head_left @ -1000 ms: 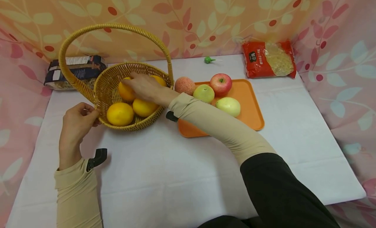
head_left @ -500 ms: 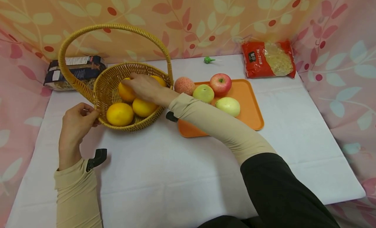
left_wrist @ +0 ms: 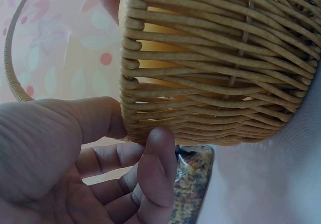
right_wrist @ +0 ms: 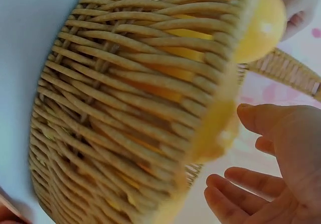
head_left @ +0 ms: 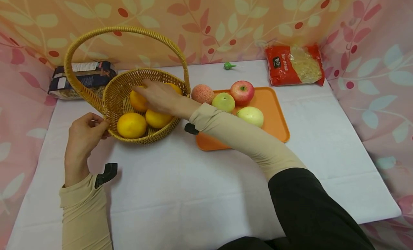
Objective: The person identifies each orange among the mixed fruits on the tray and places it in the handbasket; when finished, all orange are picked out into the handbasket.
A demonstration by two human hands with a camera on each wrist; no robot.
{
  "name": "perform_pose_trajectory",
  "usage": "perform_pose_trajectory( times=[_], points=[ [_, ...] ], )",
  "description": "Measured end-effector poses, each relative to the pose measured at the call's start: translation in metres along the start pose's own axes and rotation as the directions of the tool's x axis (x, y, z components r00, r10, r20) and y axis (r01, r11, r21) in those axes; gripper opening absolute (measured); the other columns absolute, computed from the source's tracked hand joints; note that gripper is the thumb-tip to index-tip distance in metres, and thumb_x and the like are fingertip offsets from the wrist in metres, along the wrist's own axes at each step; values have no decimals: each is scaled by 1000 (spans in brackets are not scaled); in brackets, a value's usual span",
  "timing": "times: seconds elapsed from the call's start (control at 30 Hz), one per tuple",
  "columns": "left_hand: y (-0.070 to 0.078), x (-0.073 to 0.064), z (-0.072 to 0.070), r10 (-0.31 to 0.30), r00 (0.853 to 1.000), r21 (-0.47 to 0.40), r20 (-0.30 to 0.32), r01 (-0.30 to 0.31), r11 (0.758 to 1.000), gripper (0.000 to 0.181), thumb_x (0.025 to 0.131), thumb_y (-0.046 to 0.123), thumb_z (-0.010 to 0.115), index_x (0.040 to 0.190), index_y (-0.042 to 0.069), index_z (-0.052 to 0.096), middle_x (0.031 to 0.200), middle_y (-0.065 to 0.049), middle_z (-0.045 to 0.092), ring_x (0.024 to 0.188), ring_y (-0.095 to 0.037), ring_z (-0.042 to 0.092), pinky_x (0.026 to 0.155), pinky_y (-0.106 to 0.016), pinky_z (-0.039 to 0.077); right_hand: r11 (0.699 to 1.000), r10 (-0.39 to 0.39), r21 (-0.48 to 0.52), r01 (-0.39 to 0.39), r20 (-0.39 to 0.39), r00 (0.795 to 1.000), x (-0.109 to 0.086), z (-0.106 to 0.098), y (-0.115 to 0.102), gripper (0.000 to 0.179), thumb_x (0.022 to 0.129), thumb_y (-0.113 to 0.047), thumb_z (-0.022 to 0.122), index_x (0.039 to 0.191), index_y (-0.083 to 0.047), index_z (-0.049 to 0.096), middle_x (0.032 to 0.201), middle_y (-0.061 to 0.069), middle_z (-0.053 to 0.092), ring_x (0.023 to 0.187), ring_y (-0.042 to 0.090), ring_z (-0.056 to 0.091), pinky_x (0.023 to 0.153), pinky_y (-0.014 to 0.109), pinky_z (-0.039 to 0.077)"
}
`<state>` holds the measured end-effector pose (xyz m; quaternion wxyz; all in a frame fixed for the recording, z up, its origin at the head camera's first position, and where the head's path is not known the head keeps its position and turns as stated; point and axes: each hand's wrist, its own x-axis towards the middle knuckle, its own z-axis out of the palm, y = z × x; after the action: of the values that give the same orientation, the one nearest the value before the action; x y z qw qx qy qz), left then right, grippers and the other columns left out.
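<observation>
A yellow wicker basket point(head_left: 146, 137) with a tall arched handle point(head_left: 126, 28) holds several yellow-orange, orange-like fruits point(head_left: 131, 125). My left hand point(head_left: 85, 131) pinches the basket's near left rim between thumb and fingers, seen closely in the left wrist view point(left_wrist: 95, 158). Inside the basket, my right hand point(head_left: 159, 96) hovers over the fruits, fingertips by the rear left orange fruit point(head_left: 138, 100). In the right wrist view, the thumb and fingers of that hand point(right_wrist: 276, 169) are spread apart, with no fruit between them.
Right of the basket, an orange tray point(head_left: 274, 124) bears a red apple point(head_left: 242, 92), a green round fruit point(head_left: 224, 102), and a pale green fruit point(head_left: 251, 116). A rough pink ball-like fruit point(head_left: 202, 94) lies at its left corner. Behind are a green lollipop point(head_left: 229, 66), red packet point(head_left: 295, 65) and dark bag point(head_left: 87, 78).
The right forearm has shifted slightly to the right, and its hand has moved a little over the fruits. The left hand stays on the rim, and the basket has not moved.
</observation>
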<state>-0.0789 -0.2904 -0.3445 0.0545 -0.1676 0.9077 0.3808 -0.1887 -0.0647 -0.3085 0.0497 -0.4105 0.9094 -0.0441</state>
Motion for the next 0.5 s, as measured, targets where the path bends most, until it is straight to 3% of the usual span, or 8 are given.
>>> perform_pose_trajectory(
  times=[0.23,0.4,0.5],
  points=[
    [1,0,1,8,1000,7,9,-8,1000,32,98,29,53,108,-2,54,70,7,59,56,-2,62,55,-21,55,997,-71,-18,70,-101,992,-42,-18,10,54,98,-35,56,148,-21,41,152,13,42,138,29,45,112,40,41],
    [1,-1,0,7,1000,18,7,-7,1000,34,97,31,52,108,-2,54,71,5,60,57,-3,63,56,-22,55,997,-72,9,76,-205,976,-86,-25,25,54,97,-38,58,146,-19,45,151,14,43,138,31,45,112,44,40],
    [1,-2,-1,-4,1000,26,5,4,1000,35,97,32,52,108,-2,54,74,2,61,58,-5,64,56,-24,56,997,-59,26,70,-289,956,-114,-23,37,53,95,-37,61,143,-17,49,148,15,46,134,31,48,109,44,42]
  ],
)
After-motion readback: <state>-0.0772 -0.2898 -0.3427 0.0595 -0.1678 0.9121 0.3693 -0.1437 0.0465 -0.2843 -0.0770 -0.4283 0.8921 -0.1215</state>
